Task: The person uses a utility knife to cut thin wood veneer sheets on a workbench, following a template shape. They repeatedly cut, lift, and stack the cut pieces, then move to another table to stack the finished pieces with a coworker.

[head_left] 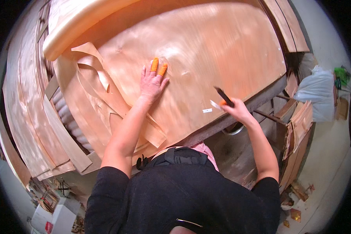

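Observation:
A large sheet of thin wood veneer [222,46] covers the table in front of me, its far side curling up into a roll [82,23]. My left hand [153,82] lies flat on the sheet, fingers spread, with orange finger covers on two fingers. Over the near right edge, my right hand [238,111] is closed around a slim dark tool [224,96]; its exact kind cannot be made out. A small white piece [215,105] shows beside those fingers, along with a bit of orange. Below it, a small white label [207,110] rests on the veneer.
Curved, torn veneer strips [101,87] lie left of my left arm. Further left are stacked long veneer sheets [25,113]. On the right stand wood offcuts [300,123] and a pale plastic bag [316,93]. A white box [62,218] sits at the lower left.

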Tool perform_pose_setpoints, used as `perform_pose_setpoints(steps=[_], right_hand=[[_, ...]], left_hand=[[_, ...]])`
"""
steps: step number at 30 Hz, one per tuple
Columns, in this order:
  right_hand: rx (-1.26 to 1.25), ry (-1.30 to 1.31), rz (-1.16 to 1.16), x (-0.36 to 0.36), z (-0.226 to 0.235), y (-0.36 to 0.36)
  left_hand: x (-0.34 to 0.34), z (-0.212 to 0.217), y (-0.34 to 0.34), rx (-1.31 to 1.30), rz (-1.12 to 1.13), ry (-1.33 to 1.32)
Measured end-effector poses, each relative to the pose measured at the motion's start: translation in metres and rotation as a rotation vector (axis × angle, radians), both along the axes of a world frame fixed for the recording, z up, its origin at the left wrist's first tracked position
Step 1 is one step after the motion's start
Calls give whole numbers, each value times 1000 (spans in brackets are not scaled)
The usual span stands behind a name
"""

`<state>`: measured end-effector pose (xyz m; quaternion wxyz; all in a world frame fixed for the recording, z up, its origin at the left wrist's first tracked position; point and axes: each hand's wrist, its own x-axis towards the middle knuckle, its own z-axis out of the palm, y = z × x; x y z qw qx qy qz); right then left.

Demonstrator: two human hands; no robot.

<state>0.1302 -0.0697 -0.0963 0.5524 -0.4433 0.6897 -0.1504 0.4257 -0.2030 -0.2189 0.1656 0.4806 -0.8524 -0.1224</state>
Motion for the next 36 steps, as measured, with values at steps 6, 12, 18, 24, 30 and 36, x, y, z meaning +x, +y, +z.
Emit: perform_pose_setpoints(steps=[6,12,18,24,30,36], right_hand=[[-276,-178,47,74,-69,-150],[-257,211,56,93,-114,-185],[-231,199,44,95,-109,-187],[-247,291,79,101,-104,-185],[-245,289,85,95,-121,-186],[-304,343,229,96,-101,-188]], left_hand=[[-1,1,-1,-16,-19,-33],[-1,4,0,4,8,-8],[-4,13,-6,-12,-56,-18],[-8,7,-10,-20,-90,-44],[-26,13,-14,-10,-17,-35],[-35,17,-16,10,1,-135]])
